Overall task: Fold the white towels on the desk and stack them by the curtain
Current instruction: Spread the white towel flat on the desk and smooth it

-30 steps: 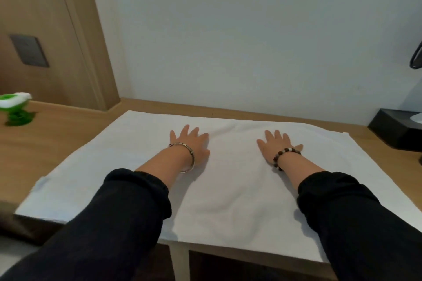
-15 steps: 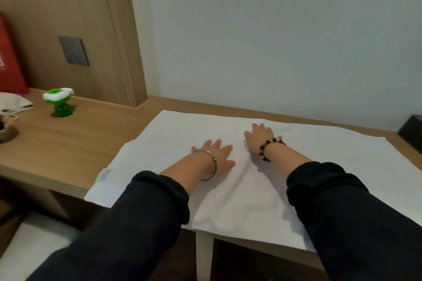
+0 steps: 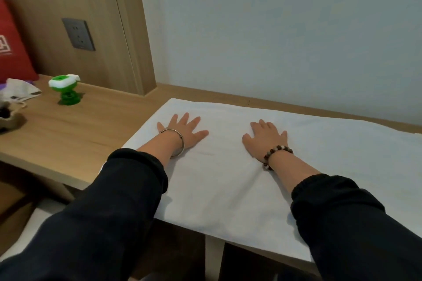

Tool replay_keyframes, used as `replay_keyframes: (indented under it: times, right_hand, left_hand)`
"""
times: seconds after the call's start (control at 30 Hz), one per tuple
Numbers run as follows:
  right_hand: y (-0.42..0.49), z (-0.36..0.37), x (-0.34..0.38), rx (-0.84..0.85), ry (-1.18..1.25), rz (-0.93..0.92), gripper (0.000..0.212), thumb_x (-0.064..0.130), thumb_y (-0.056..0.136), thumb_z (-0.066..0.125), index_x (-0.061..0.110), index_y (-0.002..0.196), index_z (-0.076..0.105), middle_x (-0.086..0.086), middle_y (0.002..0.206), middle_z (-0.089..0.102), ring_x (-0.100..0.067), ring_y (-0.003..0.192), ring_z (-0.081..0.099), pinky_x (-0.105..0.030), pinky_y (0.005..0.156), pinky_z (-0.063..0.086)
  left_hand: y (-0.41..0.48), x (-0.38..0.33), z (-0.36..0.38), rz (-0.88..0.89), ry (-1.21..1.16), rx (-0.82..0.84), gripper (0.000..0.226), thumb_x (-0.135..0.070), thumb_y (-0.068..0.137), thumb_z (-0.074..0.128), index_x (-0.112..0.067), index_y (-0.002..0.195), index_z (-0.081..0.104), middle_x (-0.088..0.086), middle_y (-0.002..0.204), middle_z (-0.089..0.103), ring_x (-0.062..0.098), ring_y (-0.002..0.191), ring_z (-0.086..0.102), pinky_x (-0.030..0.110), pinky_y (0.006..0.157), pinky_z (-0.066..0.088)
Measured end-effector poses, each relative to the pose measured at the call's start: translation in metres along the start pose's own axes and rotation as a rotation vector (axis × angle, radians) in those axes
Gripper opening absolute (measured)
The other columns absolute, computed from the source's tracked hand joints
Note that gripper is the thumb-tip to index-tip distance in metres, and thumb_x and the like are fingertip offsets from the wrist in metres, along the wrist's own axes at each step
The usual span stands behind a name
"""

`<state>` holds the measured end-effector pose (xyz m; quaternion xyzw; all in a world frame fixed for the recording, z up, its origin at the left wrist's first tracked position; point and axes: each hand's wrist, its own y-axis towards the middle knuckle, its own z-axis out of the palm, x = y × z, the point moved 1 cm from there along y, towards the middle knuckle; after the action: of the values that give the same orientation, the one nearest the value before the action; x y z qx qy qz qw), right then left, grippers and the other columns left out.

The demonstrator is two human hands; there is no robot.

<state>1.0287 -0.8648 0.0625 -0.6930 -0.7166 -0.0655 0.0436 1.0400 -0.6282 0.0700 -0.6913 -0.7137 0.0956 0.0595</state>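
Though cut off rightward, white towel [image 3: 228,180] beneath left hand [image 3: 185,130] and right hand [image 3: 266,138], both spread flat.

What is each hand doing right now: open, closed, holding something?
Left hand: open, fingers spread flat on the white towel, holding nothing.
Right hand: open, flat on the same towel, holding nothing.

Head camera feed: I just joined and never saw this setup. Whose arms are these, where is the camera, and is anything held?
No machine here: a person wears the camera on the head, looking forward and down. The left hand, with a metal bangle, and the right hand, with a bead bracelet, rest flat, fingers spread, on a white towel laid over the wooden desk. Nothing is gripped. Further left stand a green toy and a red bag.
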Motion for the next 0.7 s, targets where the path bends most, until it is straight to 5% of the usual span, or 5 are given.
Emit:
replay_keyframes:
  times: [0.23, 0.4, 0.53, 0.7]
  right_hand:
    - [0.004, 0.004, -0.014, 0.03, -0.017, 0.051, 0.063, 0.048, 0.093, 0.019, 0.024, 0.152, 0.014, 0.001, 0.161, 0.004, -0.019, 0.147, 0.003, -0.053, 0.116, 0.002]
    - [0.003, 0.005, -0.013, 0.051, -0.045, 0.066, 0.064, 0.049, 0.094, 0.016, 0.025, 0.152, 0.009, 0.001, 0.161, -0.001, -0.018, 0.147, -0.001, -0.055, 0.115, 0.0]
    - [0.004, 0.004, -0.012, 0.06, -0.052, 0.069, 0.063, 0.05, 0.094, 0.016, 0.026, 0.152, 0.007, 0.002, 0.161, -0.003, -0.019, 0.147, -0.003, -0.055, 0.115, -0.001]
    - [0.005, 0.006, -0.014, 0.065, -0.046, 0.071, 0.063, 0.051, 0.094, 0.016, 0.027, 0.152, 0.006, 0.002, 0.161, -0.004, -0.017, 0.147, -0.004, -0.054, 0.115, -0.002]
  left_hand:
    - [0.014, 0.007, -0.002, -0.009, -0.006, -0.019, 0.072, -0.078, 0.084, 0.016, -0.048, 0.147, 0.001, -0.013, 0.159, -0.008, 0.019, 0.147, -0.008, 0.062, 0.112, 0.001]
    - [0.033, -0.001, -0.017, -0.019, -0.062, -0.119, 0.052, -0.057, 0.093, 0.028, -0.036, 0.14, 0.035, 0.001, 0.149, 0.033, 0.029, 0.137, 0.027, 0.063, 0.108, 0.017]
    - [0.049, -0.009, -0.012, 0.074, 0.035, -0.125, 0.058, -0.06, 0.095, 0.017, -0.044, 0.149, 0.001, -0.011, 0.16, -0.004, 0.023, 0.147, -0.006, 0.06, 0.111, -0.001]
    - [0.073, 0.026, -0.013, -0.099, -0.041, -0.066, 0.061, -0.065, 0.093, 0.011, -0.043, 0.149, -0.001, -0.014, 0.159, -0.009, 0.021, 0.147, -0.009, 0.058, 0.114, -0.002]
